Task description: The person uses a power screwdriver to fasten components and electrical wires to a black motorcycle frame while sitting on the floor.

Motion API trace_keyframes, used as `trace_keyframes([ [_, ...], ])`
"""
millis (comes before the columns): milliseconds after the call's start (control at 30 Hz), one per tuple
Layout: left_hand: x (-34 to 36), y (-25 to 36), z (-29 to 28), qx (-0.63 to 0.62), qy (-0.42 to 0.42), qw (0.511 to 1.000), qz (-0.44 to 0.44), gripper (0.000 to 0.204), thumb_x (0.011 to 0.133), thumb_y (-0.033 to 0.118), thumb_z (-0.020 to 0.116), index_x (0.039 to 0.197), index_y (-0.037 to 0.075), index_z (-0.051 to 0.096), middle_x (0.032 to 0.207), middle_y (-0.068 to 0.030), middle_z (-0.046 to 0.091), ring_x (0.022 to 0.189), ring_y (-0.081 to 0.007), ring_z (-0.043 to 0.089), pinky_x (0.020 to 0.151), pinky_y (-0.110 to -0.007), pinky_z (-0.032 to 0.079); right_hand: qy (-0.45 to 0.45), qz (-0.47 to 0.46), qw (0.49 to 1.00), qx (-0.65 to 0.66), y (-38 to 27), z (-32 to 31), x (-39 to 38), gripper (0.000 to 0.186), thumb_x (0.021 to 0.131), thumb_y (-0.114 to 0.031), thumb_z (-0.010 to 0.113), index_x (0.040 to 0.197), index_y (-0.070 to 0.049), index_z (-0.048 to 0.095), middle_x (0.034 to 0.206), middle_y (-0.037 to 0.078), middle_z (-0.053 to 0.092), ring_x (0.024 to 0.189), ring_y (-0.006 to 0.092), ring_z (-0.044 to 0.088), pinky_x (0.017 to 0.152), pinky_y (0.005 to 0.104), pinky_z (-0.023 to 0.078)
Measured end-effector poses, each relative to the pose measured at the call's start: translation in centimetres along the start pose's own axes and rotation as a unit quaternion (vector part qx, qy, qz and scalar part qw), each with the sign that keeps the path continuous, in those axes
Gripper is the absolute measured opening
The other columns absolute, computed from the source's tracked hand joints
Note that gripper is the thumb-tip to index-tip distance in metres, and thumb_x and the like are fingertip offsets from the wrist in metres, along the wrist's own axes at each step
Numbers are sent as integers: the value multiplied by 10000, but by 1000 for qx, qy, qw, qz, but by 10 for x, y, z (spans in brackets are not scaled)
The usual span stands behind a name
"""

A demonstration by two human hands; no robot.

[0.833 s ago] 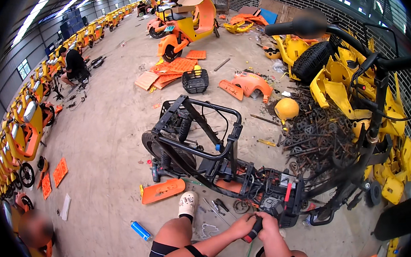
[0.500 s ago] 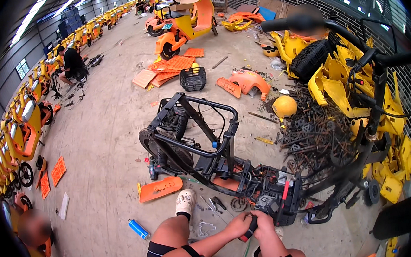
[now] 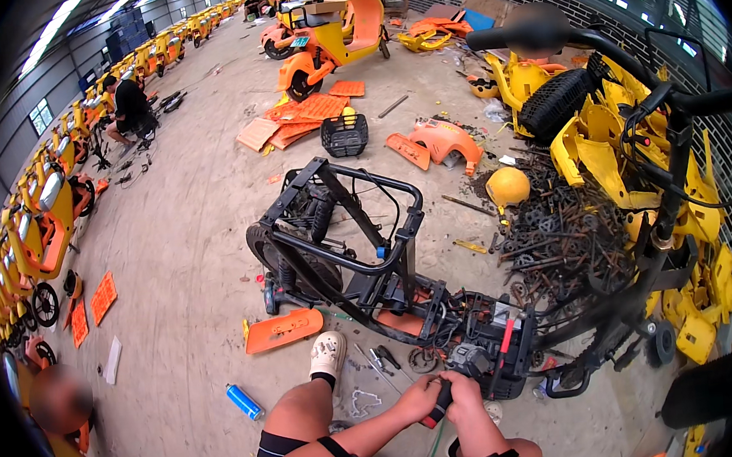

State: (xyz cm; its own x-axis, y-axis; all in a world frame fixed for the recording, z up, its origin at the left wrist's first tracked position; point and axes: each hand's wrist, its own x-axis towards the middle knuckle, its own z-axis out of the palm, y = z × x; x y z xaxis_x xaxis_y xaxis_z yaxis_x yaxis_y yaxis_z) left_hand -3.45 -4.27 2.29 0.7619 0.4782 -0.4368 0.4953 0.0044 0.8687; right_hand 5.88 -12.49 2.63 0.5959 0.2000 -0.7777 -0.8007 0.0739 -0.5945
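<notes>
A stripped black scooter frame (image 3: 405, 290) lies in front of me, its wires and inner parts bared. Both my hands are at a cordless power tool with a grey body (image 3: 469, 359) and a black-and-red end, low beside the frame's middle. My left hand (image 3: 418, 398) is closed on the tool's black-and-red end. My right hand (image 3: 461, 393) wraps round its grip. The tool's head points at the frame's floor section, close to a red bar (image 3: 507, 342); whether it touches cannot be made out. Several hand tools (image 3: 385, 360) lie near my left shoe.
An orange panel (image 3: 284, 330), another power tool (image 3: 273, 298) and a blue spray can (image 3: 245, 402) lie left of the frame. A heap of rusty metal parts (image 3: 564, 230) and yellow body panels (image 3: 588, 155) fills the right side. Parked scooters (image 3: 43, 219) line the left; a person (image 3: 128, 105) crouches there.
Both hands stay on the power tool and have shifted only slightly. The scooter frame and the things around it lie as before.
</notes>
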Motion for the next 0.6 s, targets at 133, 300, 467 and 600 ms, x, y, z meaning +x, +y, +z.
trace_keyframes([
  [133,12,-2,-14,50,227,967,107,440,1020,342,499,1237,-30,589,1032,-226,683,970,-331,672,885,-414,517,-5,10,1000,9,-1,3,3,131,843,-28,691,951,40,663,846,131,679,703,264,658,626,406,551],
  [300,4,78,-100,-611,55,789,-23,419,1066,435,484,769,146,423,652,13,388,508,-129,342,454,-290,253,0,1,1000,13,-11,-1,-2,140,848,-31,688,971,30,660,845,131,674,736,256,657,647,399,548],
  [467,-12,117,-117,-664,70,737,103,473,846,-103,502,1291,54,462,1250,-158,511,1209,-294,540,1052,-418,474,-9,4,1000,7,-22,3,-20,142,852,-31,682,979,32,664,874,127,682,773,243,666,672,395,556],
  [600,-11,111,-115,-672,23,730,124,705,699,-183,457,1368,39,444,1345,-178,493,1313,-332,499,1136,-456,424,-16,31,999,18,-21,-9,-8,215,835,-2,699,1029,1,609,901,114,646,744,240,647,650,397,552],
])
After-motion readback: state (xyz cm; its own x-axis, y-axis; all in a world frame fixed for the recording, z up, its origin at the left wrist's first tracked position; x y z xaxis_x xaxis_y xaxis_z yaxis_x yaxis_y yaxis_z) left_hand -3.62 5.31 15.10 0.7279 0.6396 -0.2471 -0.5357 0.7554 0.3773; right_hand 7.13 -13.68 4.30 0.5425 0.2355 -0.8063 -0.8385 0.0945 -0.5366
